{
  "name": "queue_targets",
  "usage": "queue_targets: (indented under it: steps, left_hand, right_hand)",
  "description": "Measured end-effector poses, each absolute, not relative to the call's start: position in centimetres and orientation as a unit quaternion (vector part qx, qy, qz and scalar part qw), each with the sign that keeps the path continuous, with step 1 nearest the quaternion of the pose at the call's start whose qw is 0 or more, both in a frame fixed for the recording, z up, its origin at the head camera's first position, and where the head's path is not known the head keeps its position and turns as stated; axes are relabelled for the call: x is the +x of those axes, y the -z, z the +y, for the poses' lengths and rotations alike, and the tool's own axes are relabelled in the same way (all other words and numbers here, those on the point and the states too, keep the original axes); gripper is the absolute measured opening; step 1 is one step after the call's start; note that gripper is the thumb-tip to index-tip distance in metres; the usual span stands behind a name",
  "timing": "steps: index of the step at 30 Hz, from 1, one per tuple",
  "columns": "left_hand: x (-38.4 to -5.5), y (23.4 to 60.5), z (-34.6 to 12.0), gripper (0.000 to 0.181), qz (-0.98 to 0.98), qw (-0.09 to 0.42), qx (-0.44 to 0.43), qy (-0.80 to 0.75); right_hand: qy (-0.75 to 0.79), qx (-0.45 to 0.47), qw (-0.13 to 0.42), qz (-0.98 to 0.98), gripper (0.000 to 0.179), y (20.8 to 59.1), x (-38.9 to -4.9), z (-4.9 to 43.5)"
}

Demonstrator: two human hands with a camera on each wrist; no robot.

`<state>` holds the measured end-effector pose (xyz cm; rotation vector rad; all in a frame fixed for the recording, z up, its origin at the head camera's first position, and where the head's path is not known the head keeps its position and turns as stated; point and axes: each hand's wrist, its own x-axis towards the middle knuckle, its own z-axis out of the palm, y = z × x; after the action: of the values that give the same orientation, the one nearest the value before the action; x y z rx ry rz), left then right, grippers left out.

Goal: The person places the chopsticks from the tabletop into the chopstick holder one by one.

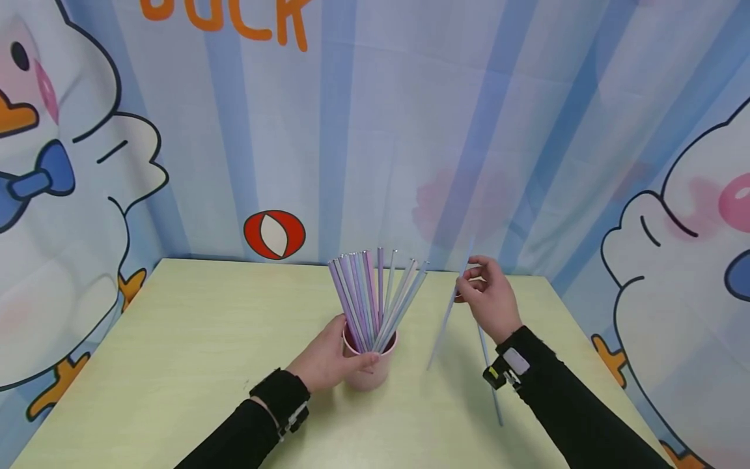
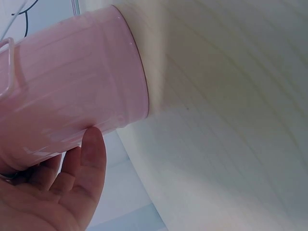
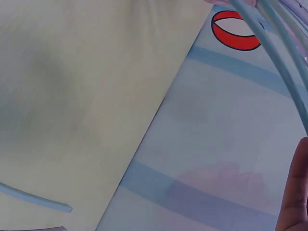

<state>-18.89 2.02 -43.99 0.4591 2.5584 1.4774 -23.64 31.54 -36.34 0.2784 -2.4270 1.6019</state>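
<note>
A pink cup [image 1: 370,381] stands on the table, packed with pale purple, pink and blue straws [image 1: 359,296]. My left hand [image 1: 328,360] grips the cup from its left, thumb across the front near the rim. In the left wrist view, the fingers curve along the cup's glossy side [image 2: 77,77], and part of a handle [image 2: 10,67] shows. To the right of the cup, my right hand [image 1: 491,299] pinches a pale blue straw [image 1: 443,329] that slants down towards the table. Another blue straw [image 1: 497,407] lies on the table, partly hidden by the right wrist.
The pale wood-grain table [image 1: 205,339] ends at a back edge against a blue striped curtain [image 1: 375,130]. Large white duck figures are printed on both sides. A red and white ball [image 1: 274,234] is printed behind the table.
</note>
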Motion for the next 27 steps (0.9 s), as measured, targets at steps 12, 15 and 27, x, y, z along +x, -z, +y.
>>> queue_targets:
  steps: [12,15,27]
  left_hand:
    - [-18.9,44.0,2.0,0.097,0.854,0.068,0.156,-0.491]
    - [-18.9,44.0,2.0,0.097,0.854,0.070,0.156,-0.491]
    - [-19.0,44.1,2.1,0.096,0.849,0.075,0.156,-0.499]
  right_hand:
    - [-0.634,0.130,0.143,-0.749,0.044,33.9,-22.3,29.5]
    - [-0.656,0.133,0.158,-0.726,0.041,33.5,-22.2,29.0]
    - [-0.680,0.138,0.175,-0.699,0.038,34.4,-22.2,27.3]
